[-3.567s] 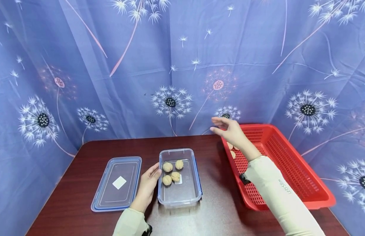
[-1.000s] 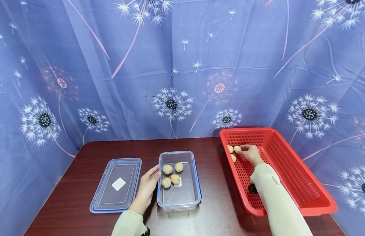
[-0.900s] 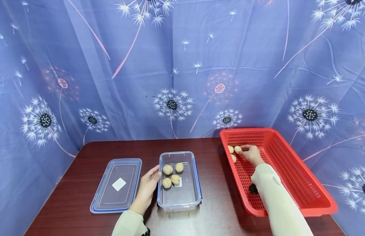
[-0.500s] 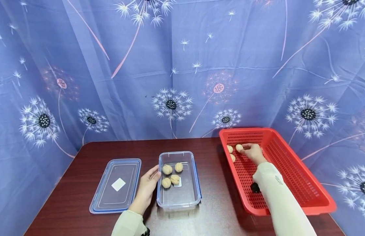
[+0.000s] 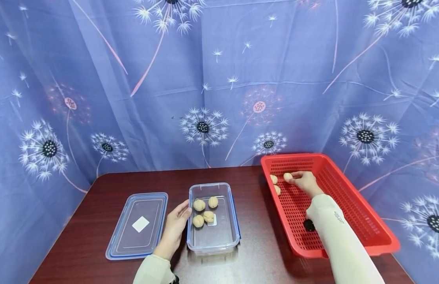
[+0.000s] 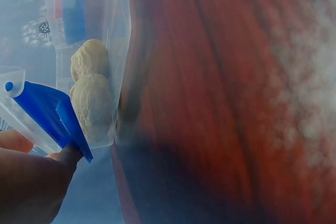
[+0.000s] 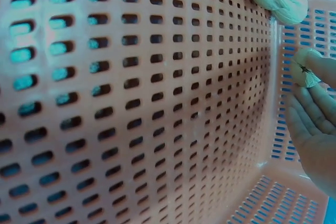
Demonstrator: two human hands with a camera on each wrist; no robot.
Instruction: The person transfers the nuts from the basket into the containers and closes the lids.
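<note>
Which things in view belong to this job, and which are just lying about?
In the job, by the look of it:
walnuts, one pinched by the right fingers
clear box
red basket

Lying about:
lid, unused, maybe for later
curtain, backdrop

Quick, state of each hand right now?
Left hand: open, touching the side of the clear box.
Right hand: closed, pinching a walnut inside the red basket.

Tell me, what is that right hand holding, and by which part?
The right hand holds a walnut by opposite sides, its grip set between thumb and fingers.
</note>
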